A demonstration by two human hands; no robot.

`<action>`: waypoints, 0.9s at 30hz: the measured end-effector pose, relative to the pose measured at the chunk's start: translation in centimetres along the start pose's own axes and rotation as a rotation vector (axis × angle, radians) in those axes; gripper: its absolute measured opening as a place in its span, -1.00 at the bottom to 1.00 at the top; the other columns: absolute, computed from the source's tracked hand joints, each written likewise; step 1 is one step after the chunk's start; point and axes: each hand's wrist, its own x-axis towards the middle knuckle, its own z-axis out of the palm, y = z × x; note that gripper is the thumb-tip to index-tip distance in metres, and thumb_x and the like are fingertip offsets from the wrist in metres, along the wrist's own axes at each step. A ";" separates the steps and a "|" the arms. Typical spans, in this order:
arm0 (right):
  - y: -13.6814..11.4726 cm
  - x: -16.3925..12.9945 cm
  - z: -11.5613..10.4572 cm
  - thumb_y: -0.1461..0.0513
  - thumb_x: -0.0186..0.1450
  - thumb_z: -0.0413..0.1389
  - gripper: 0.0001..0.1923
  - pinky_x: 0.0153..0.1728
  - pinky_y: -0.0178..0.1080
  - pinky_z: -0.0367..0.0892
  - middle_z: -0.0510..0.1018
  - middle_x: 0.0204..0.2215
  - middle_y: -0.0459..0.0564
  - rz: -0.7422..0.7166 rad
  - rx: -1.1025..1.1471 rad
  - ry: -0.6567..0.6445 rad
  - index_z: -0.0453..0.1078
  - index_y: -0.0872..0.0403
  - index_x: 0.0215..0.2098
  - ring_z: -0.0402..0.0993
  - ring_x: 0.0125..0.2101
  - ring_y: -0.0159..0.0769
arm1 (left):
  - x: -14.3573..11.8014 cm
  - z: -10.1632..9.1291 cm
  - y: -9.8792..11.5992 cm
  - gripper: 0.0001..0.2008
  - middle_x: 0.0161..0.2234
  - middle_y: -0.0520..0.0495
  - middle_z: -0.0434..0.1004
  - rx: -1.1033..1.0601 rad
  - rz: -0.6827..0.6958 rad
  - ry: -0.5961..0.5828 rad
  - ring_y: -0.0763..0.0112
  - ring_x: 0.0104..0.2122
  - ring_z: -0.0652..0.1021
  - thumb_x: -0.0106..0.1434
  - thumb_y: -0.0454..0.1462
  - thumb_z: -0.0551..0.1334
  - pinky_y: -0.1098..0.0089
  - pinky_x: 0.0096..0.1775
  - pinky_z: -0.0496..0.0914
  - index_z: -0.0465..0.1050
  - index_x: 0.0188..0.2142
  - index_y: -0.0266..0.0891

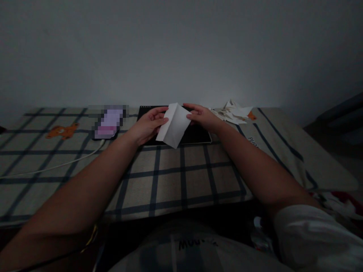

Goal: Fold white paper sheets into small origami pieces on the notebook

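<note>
Fingertips pinch the paper [174,125] from both sides: the left hand [147,126] closed on its left edge, thumb across the face, the right hand [202,117] closed on its upper right edge. The sheet is folded, crease running up the middle, lifted just above the dark pad [198,134] by the table's far edge. To fold clean, I'd say match the edges first, then press the crease down against the pad. Scraps [234,112] sit near the far right corner, a cable [56,165] trails off to the left edge.
</note>
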 end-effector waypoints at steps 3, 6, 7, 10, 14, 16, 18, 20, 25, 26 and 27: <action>-0.1 0.1 0.0 0.07 0.30 0.35 -0.36 -0.28 -0.18 0.51 0.51 -0.41 -0.14 0.045 0.031 0.094 0.43 0.00 0.32 0.48 -0.37 -0.27 | 0.3 -0.1 -0.7 -0.44 -0.19 -0.04 0.62 0.140 0.065 -0.012 0.34 -0.26 0.62 0.23 -0.19 0.44 0.32 -0.19 0.56 0.48 0.21 -0.17; -0.4 0.0 0.1 0.12 0.33 0.31 -0.45 -0.35 -0.22 0.41 0.42 -0.48 -0.19 0.073 -0.102 0.122 0.48 0.06 0.25 0.39 -0.44 -0.31 | 0.1 -0.3 -0.6 -0.44 -0.21 -0.06 0.63 0.461 0.154 -0.017 0.23 -0.21 0.64 0.27 -0.12 0.42 0.18 -0.07 0.57 0.48 0.23 -0.21; -0.4 0.0 0.2 0.14 0.33 0.30 -0.48 -0.36 -0.23 0.37 0.39 -0.49 -0.20 0.076 -0.164 0.126 0.49 0.07 0.23 0.36 -0.46 -0.32 | -0.1 -0.3 -0.5 -0.42 -0.17 -0.11 0.64 0.605 0.202 -0.017 0.15 -0.14 0.65 0.28 -0.09 0.42 0.10 -0.01 0.56 0.49 0.24 -0.21; -0.6 0.0 0.5 0.20 0.33 0.27 -0.54 -0.34 -0.23 0.31 0.36 -0.48 -0.20 0.073 -0.364 0.157 0.54 0.08 0.19 0.30 -0.45 -0.34 | -0.6 -0.2 0.0 -0.40 0.14 -0.28 0.61 0.948 0.383 -0.046 -0.10 0.16 0.57 0.30 -0.03 0.40 -0.10 0.22 0.46 0.52 0.27 -0.20; -0.9 0.1 0.8 0.24 0.30 0.29 -0.51 -0.28 -0.19 0.30 0.45 -0.38 -0.12 0.069 -0.582 0.185 0.56 0.13 0.20 0.33 -0.39 -0.29 | -0.6 0.1 -0.3 -0.45 0.34 -0.32 0.52 1.001 0.507 -0.242 -0.08 0.33 0.50 0.48 -0.03 0.20 -0.12 0.36 0.35 0.50 0.33 -0.23; -1.0 0.0 0.9 0.24 0.28 0.30 -0.46 -0.22 -0.16 0.33 0.54 -0.30 -0.04 0.068 -0.655 0.178 0.55 0.17 0.22 0.37 -0.35 -0.26 | -0.6 0.2 -0.6 -0.43 0.40 -0.32 0.47 1.013 0.522 -0.311 -0.04 0.38 0.46 0.52 -0.02 0.13 -0.10 0.40 0.32 0.46 0.38 -0.25; -1.1 -0.1 1.0 0.25 0.27 0.31 -0.42 -0.15 -0.12 0.37 0.61 -0.22 0.04 0.059 -0.718 0.170 0.54 0.20 0.25 0.42 -0.30 -0.21 | -0.6 0.2 -0.7 -0.40 0.45 -0.30 0.41 1.047 0.516 -0.338 -0.01 0.42 0.43 0.54 -0.01 0.10 -0.08 0.43 0.28 0.43 0.41 -0.25; -0.9 -0.2 1.1 0.26 0.27 0.29 -0.40 -0.07 -0.08 0.41 0.65 -0.15 0.11 0.039 -0.765 0.169 0.52 0.22 0.27 0.48 -0.24 -0.15 | -0.7 0.4 -0.5 -0.39 0.46 -0.29 0.40 1.102 0.490 -0.350 0.01 0.43 0.43 0.55 0.01 0.08 -0.06 0.44 0.27 0.43 0.42 -0.25; -0.2 -0.1 1.3 0.27 0.23 0.29 -0.35 0.11 0.04 0.43 0.68 0.00 0.19 -0.053 -0.786 0.182 0.50 0.18 0.30 0.55 -0.05 0.00 | -1.3 1.0 0.6 -0.40 0.39 -0.29 0.49 1.211 0.413 -0.327 -0.09 0.39 0.46 0.54 0.02 0.12 -0.10 0.37 0.32 0.45 0.40 -0.22; -0.2 0.0 1.3 0.27 0.23 0.31 -0.33 0.11 0.04 0.43 0.68 -0.01 0.18 -0.065 -0.763 0.183 0.49 0.17 0.31 0.56 -0.05 0.00 | -1.4 1.1 0.7 -0.41 0.38 -0.28 0.50 1.225 0.403 -0.315 -0.11 0.38 0.46 0.53 0.02 0.13 -0.11 0.36 0.33 0.47 0.39 -0.20; -0.1 0.0 1.3 0.26 0.22 0.32 -0.31 0.09 0.02 0.44 0.68 -0.04 0.15 -0.072 -0.729 0.184 0.48 0.17 0.32 0.56 -0.07 -0.02 | -1.5 1.1 0.8 -0.43 0.38 -0.27 0.51 1.240 0.393 -0.303 -0.13 0.37 0.46 0.53 0.02 0.14 -0.11 0.35 0.34 0.50 0.37 -0.17</action>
